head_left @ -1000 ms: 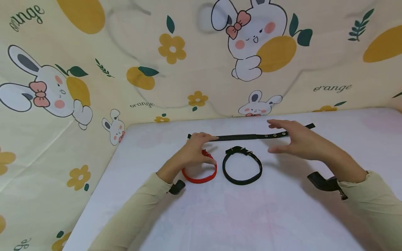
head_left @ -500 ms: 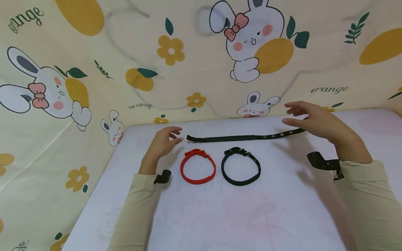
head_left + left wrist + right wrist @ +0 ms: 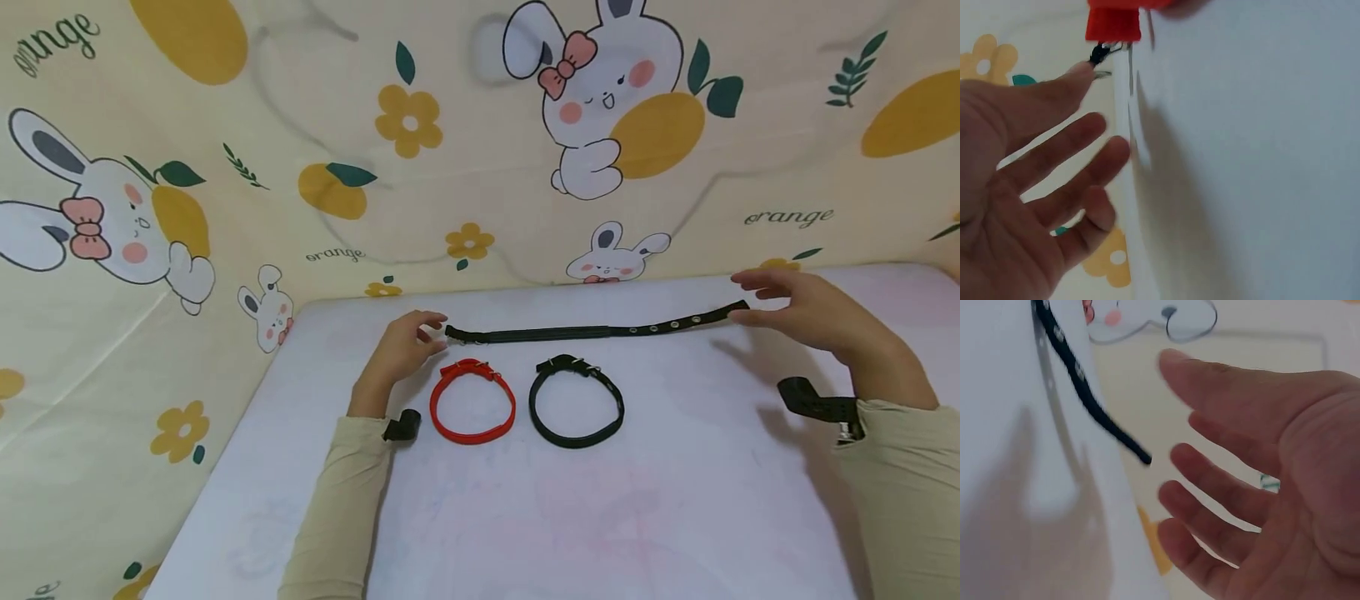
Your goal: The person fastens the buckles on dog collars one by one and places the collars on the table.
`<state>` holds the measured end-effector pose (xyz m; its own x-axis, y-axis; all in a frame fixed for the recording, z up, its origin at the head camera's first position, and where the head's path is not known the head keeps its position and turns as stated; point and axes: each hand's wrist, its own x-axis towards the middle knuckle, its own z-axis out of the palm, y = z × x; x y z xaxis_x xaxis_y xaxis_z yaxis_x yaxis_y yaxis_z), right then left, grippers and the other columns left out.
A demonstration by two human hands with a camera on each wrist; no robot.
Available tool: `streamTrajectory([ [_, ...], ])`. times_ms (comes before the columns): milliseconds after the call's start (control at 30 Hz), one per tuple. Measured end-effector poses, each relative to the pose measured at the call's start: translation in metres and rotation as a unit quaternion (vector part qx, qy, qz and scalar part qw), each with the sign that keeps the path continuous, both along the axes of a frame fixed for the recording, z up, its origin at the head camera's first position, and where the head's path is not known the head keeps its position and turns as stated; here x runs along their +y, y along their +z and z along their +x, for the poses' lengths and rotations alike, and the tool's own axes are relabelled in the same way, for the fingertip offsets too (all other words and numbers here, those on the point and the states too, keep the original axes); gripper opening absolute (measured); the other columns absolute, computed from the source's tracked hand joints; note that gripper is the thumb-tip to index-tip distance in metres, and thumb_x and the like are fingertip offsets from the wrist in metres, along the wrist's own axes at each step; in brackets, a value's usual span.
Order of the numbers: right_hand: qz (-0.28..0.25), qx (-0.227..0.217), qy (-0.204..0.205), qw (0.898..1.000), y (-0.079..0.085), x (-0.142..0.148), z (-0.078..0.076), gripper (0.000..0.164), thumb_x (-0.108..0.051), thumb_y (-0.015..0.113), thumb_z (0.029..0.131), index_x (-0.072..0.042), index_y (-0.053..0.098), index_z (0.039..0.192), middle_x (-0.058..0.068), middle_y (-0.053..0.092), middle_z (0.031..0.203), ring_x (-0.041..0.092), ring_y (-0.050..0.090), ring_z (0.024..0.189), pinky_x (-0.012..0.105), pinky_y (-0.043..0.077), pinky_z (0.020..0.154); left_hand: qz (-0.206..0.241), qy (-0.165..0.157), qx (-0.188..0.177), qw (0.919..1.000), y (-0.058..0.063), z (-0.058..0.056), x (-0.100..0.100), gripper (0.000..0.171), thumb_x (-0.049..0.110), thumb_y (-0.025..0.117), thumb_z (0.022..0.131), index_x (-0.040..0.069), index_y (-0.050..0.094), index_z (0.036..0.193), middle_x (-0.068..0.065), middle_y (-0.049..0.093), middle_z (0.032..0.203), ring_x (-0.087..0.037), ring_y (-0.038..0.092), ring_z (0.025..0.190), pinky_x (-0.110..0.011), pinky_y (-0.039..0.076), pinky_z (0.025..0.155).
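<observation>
A black collar [image 3: 555,333] with metal eyelets is stretched out in a line across the back of the table. My left hand [image 3: 401,354] is at its buckle end, fingers loosely bent. The left wrist view has the thumb tip [image 3: 1082,70] overlapping the dark buckle end [image 3: 1099,55]; I cannot tell if they touch. At the holed end is my right hand [image 3: 832,321], thumb and fingers spread apart. In the right wrist view the strap tip [image 3: 1141,455] stands clear of the fingers. In front lie a red collar [image 3: 472,438] and another black collar [image 3: 576,442], both buckled into rings.
The white table [image 3: 540,517] backs onto a cream cloth [image 3: 420,200] printed with rabbits and oranges. Each wrist carries a small black camera, seen beside the left cuff [image 3: 403,426] and the right cuff [image 3: 817,400].
Both hands have parted outward from over the collars to the straight black collar's two ends. Lately the left hand came slightly back right, while the right hand moved further right and lower.
</observation>
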<state>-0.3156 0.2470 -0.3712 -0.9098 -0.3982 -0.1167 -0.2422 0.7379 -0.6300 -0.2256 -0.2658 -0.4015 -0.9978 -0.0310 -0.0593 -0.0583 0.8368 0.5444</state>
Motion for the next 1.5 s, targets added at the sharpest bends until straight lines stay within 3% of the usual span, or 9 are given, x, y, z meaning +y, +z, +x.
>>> streamTrajectory([
  [167, 0.047, -0.019, 0.021, 0.999, -0.014, 0.01, -0.003, 0.071, -0.043, 0.064, 0.096, -0.002, 0.038, 0.148, 0.031, 0.045, 0.144, 0.051, 0.046, 0.128, 0.063, 0.042, 0.095, -0.039, -0.017, -0.022, 0.9989, 0.0, -0.001, -0.001, 0.048, 0.018, 0.07, 0.093, 0.011, 0.056, 0.139, -0.012, 0.065, 0.127, -0.029, 0.063, 0.109, -0.043, 0.054, 0.097],
  [267, 0.062, -0.027, 0.029, 0.997, -0.021, 0.008, -0.005, 0.07, -0.04, 0.065, 0.096, -0.001, 0.038, 0.147, 0.034, 0.044, 0.144, 0.053, 0.049, 0.125, 0.065, 0.043, 0.093, -0.04, -0.028, -0.019, 0.9986, 0.0, -0.001, 0.0, 0.048, 0.018, 0.069, 0.094, 0.011, 0.055, 0.14, -0.014, 0.065, 0.126, -0.03, 0.063, 0.107, -0.043, 0.053, 0.097],
  [467, 0.063, -0.002, 0.03, 0.998, -0.023, 0.001, -0.007, 0.057, -0.03, 0.067, 0.095, -0.005, 0.048, 0.143, 0.031, 0.049, 0.14, 0.048, 0.056, 0.118, 0.048, 0.051, 0.086, -0.01, -0.018, -0.004, 0.9998, 0.003, 0.0, 0.006, 0.04, 0.014, 0.067, 0.095, 0.013, 0.06, 0.135, -0.011, 0.068, 0.121, -0.029, 0.065, 0.105, -0.043, 0.054, 0.095],
  [767, 0.043, 0.014, 0.022, 0.999, -0.024, -0.006, -0.005, 0.043, -0.026, 0.072, 0.092, -0.009, 0.063, 0.131, 0.02, 0.064, 0.123, 0.018, 0.054, 0.094, 0.021, 0.045, 0.072, -0.001, -0.007, 0.015, 0.9999, 0.0, 0.0, 0.009, 0.033, 0.01, 0.07, 0.092, 0.01, 0.067, 0.125, -0.013, 0.071, 0.106, -0.028, 0.067, 0.098, -0.041, 0.056, 0.09],
  [933, 0.034, 0.019, 0.023, 0.999, -0.026, -0.01, -0.004, 0.038, -0.028, 0.071, 0.093, -0.01, 0.066, 0.126, 0.016, 0.066, 0.118, 0.013, 0.054, 0.091, 0.02, 0.045, 0.07, 0.009, 0.004, 0.032, 0.9994, -0.003, -0.001, 0.007, 0.029, 0.011, 0.072, 0.091, 0.009, 0.07, 0.119, -0.012, 0.071, 0.097, -0.027, 0.067, 0.093, -0.039, 0.056, 0.086],
  [1067, 0.027, 0.02, 0.015, 0.999, -0.022, -0.008, -0.005, 0.041, -0.035, 0.07, 0.093, -0.011, 0.066, 0.126, 0.012, 0.067, 0.117, 0.005, 0.053, 0.089, 0.018, 0.045, 0.071, 0.015, 0.011, 0.025, 0.9995, -0.002, -0.002, 0.006, 0.027, 0.013, 0.074, 0.09, 0.008, 0.069, 0.116, -0.011, 0.069, 0.097, -0.026, 0.066, 0.093, -0.036, 0.055, 0.083],
  [1233, 0.002, 0.014, 0.004, 1.0, -0.017, -0.002, -0.005, 0.045, -0.037, 0.069, 0.094, -0.01, 0.064, 0.128, -0.002, 0.065, 0.114, -0.004, 0.052, 0.086, 0.016, 0.045, 0.072, 0.063, 0.028, -0.004, 0.9976, 0.001, -0.002, 0.002, 0.029, 0.017, 0.076, 0.088, 0.009, 0.066, 0.113, -0.011, 0.07, 0.109, -0.025, 0.066, 0.099, -0.032, 0.055, 0.077],
  [1367, -0.02, 0.004, 0.003, 1.0, -0.017, -0.003, -0.005, 0.046, -0.036, 0.07, 0.093, -0.009, 0.062, 0.13, -0.013, 0.063, 0.104, -0.003, 0.054, 0.087, 0.016, 0.046, 0.073, 0.118, 0.03, -0.014, 0.9925, 0.0, -0.002, 0.0, 0.032, 0.016, 0.075, 0.089, 0.008, 0.064, 0.117, -0.013, 0.07, 0.111, -0.023, 0.068, 0.089, -0.029, 0.057, 0.073],
  [1500, -0.045, -0.006, 0.01, 0.999, -0.019, -0.008, -0.004, 0.045, -0.031, 0.072, 0.093, -0.009, 0.062, 0.131, -0.015, 0.064, 0.1, 0.002, 0.057, 0.088, 0.017, 0.046, 0.074, 0.228, 0.035, -0.031, 0.9727, -0.005, -0.003, -0.002, 0.035, 0.004, 0.069, 0.092, 0.001, 0.061, 0.126, -0.018, 0.069, 0.106, -0.018, 0.068, 0.076, -0.029, 0.061, 0.072],
])
